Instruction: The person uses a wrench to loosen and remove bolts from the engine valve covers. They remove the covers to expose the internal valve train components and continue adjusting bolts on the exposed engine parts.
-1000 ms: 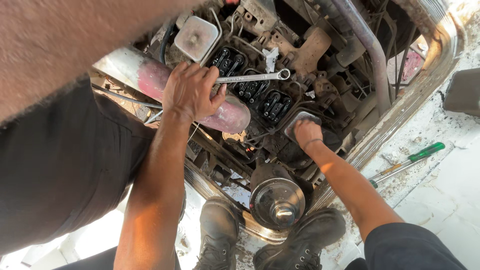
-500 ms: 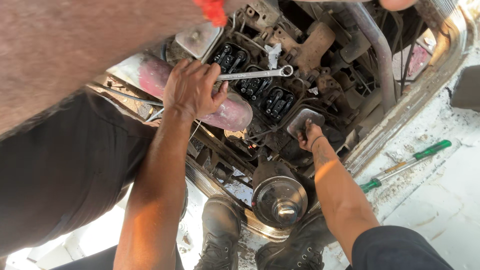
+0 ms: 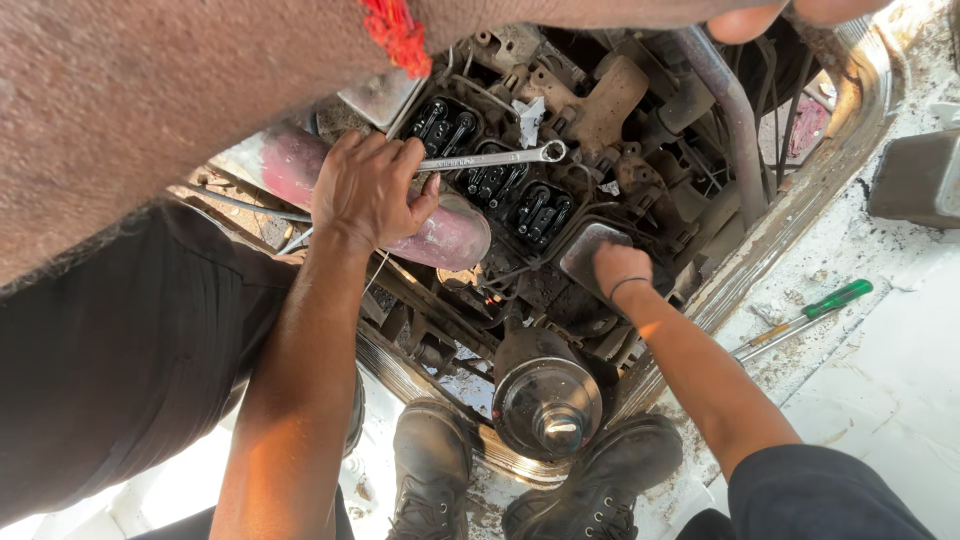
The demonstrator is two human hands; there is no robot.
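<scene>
The left hand (image 3: 372, 190) is clamped on the handle of a silver wrench (image 3: 497, 158), whose ring end points away from it over the open engine (image 3: 520, 200). The right hand (image 3: 620, 268) presses a flat grey metal cover (image 3: 590, 250), fingers hidden, so its grip cannot be told. Below both hands sits a round pulley (image 3: 545, 400). Beyond the right forearm lies a green-handled screwdriver (image 3: 805, 318).

A silver ring spanner (image 3: 490, 159) lies nearly level across the engine's (image 3: 520, 215) open rocker bays, its ring end over the engine's middle. A grey metal cover (image 3: 590, 252), tilted, sits at the engine's near edge below the spanner.
</scene>
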